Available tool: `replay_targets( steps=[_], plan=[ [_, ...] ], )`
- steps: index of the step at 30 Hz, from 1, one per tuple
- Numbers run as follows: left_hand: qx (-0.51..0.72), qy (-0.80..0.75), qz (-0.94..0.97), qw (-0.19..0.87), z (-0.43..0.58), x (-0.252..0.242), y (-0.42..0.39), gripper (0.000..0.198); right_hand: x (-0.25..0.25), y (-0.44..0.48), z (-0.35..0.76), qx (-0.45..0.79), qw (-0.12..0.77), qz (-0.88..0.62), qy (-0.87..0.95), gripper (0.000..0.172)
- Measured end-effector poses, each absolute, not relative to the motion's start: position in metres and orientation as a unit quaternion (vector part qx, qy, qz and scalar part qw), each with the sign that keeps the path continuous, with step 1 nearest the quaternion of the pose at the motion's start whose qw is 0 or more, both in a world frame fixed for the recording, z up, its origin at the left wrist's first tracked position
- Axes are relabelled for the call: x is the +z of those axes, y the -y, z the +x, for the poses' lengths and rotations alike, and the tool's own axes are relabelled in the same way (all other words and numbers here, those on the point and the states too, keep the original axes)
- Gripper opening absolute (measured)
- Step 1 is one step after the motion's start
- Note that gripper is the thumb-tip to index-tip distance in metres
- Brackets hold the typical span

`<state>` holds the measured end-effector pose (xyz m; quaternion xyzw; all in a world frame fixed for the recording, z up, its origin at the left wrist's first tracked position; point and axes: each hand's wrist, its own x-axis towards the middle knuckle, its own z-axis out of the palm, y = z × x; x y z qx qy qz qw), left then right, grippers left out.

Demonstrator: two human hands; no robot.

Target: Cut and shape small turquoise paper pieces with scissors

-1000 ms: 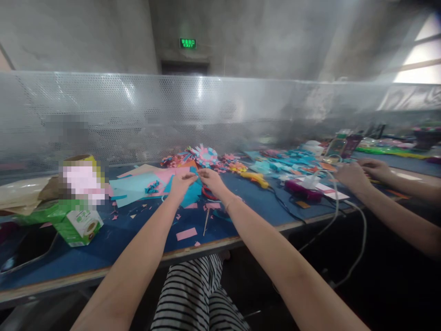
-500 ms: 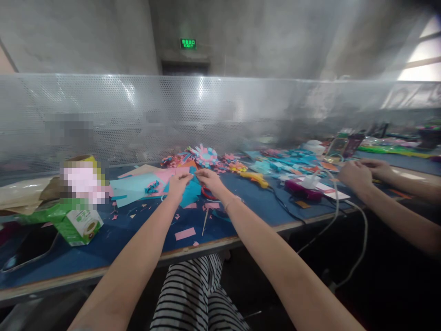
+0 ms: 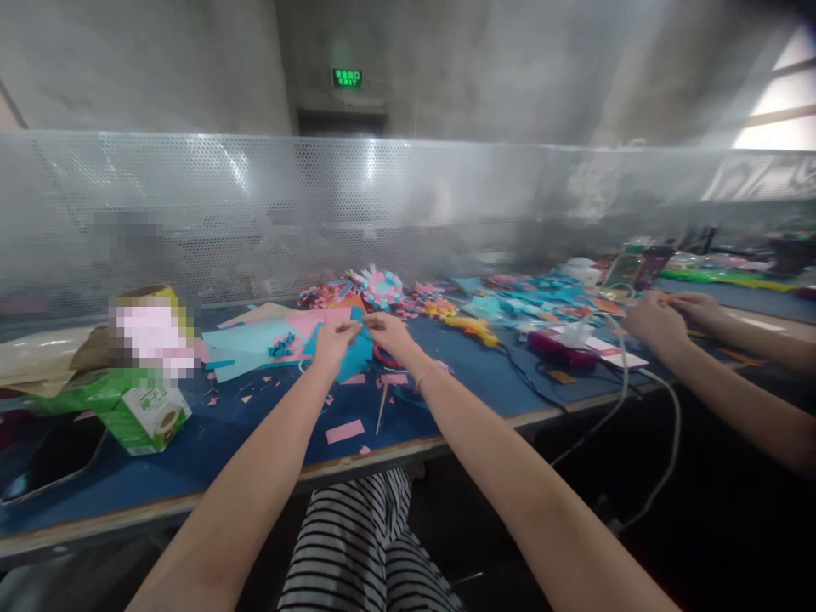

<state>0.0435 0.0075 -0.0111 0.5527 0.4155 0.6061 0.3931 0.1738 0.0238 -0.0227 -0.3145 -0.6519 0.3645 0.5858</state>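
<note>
My left hand (image 3: pixel 337 342) is closed in a pinch above the blue paper. Close on its right, my right hand (image 3: pixel 390 337) pinches with thumb and forefinger, fingertips almost meeting the left ones. A small piece of blue paper (image 3: pixel 359 315) shows between the two sets of fingertips; its shape is mostly hidden. Beneath the hands lie blue paper sheets (image 3: pixel 357 362), with a light blue sheet (image 3: pixel 246 347) to the left carrying dark blue curled paper (image 3: pixel 280 345). A red ring-like handle (image 3: pixel 386 359) shows partly under my right hand. Behind stands a pink-and-blue paper flower (image 3: pixel 382 287).
A yellow glue gun (image 3: pixel 473 330) with a black cord lies right of my hands. A green carton (image 3: pixel 148 415) and a phone (image 3: pixel 57 459) are at left. Paper scraps and a thin stick (image 3: pixel 381 410) lie near the table edge (image 3: pixel 408 450). Another person's hands (image 3: pixel 666 321) work at right.
My hands stay nearly in place, with the left fingers curling slightly and shifting a little to the right. The other person's hands have moved only slightly.
</note>
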Motion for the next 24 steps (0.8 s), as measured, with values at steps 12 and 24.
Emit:
replay_targets(
  steps=[12,24],
  plan=[
    [0.616,-0.402,0.547,0.400,0.046,-0.012,-0.007,0.023,-0.024,-0.024,0.176,0.358,0.582,-0.335,0.648,0.029],
    [0.637,-0.395,0.537,0.387,0.047,-0.015,-0.010,0.019,-0.014,-0.011,0.180,0.170,0.588,-0.356,0.706,0.025]
  ],
)
